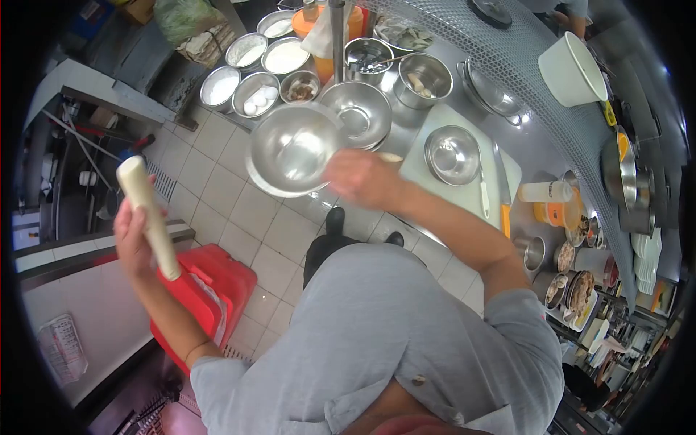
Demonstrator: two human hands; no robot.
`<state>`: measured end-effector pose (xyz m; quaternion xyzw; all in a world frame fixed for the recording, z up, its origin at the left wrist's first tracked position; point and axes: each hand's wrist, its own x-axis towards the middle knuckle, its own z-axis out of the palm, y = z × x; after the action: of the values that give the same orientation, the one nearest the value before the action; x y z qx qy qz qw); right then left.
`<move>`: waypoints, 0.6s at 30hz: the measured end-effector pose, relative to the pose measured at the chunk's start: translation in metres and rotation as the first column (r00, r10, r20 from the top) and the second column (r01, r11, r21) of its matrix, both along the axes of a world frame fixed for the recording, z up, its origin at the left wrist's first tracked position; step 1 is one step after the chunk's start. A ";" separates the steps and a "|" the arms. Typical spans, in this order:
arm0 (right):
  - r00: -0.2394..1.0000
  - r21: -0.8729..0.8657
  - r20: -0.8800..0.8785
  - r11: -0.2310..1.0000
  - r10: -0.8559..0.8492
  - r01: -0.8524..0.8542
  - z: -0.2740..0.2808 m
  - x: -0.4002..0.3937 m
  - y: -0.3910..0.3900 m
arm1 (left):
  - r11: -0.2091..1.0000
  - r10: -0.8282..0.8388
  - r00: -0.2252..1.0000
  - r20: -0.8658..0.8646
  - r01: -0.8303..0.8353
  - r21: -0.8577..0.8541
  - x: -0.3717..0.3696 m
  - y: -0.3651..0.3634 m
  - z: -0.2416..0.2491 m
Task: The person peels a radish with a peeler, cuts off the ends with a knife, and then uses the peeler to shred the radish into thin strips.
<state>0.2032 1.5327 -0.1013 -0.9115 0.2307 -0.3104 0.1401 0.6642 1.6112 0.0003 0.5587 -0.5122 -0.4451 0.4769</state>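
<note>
My left hand is closed around a long, pale cream stick with a rounded end, perhaps a peeled root vegetable. It is held out to the left, above the floor and near a red bin. My right hand, slightly blurred, is closed at the right rim of a wide metal bowl, which hangs tilted past the counter edge. Its inside looks shiny, with no food visible. Just behind my right hand, a small pale object partly shows; I cannot make out its kind.
On the counter, a cutting board carries a small metal bowl, a white-handled peeler-like tool and an orange-handled knife. Bowls of white powder and eggs stand at the far left. Right of the board are sauce bottles.
</note>
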 end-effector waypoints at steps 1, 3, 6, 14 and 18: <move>0.994 0.131 0.111 0.991 0.021 -0.036 -0.005 0.020 0.008 | 0.999 -0.008 1.000 0.029 0.010 -0.048 0.011 0.006 0.011; 0.955 0.644 0.287 0.753 -0.073 -0.135 -0.009 0.059 0.022 | 0.996 -0.009 0.998 0.065 0.015 -0.089 0.021 0.017 0.038; 0.700 0.664 0.415 -0.332 -0.582 -0.670 -0.040 0.110 0.030 | 0.989 -0.026 0.998 0.054 0.033 -0.144 0.024 0.027 0.061; 0.717 0.727 0.423 -0.266 -0.553 -0.634 -0.033 0.031 0.025 | 0.974 -0.143 0.990 0.004 0.141 -0.180 -0.031 0.022 0.045; 0.594 0.878 0.403 0.111 -0.696 -0.466 0.014 -0.089 0.083 | 0.950 -0.300 0.951 -0.071 0.291 -0.113 -0.057 -0.008 0.008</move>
<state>0.1144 1.6161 -0.0871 -0.2968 0.3694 -0.4491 0.7575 0.6068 1.6033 0.0082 0.4307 -0.5908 -0.5088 0.4544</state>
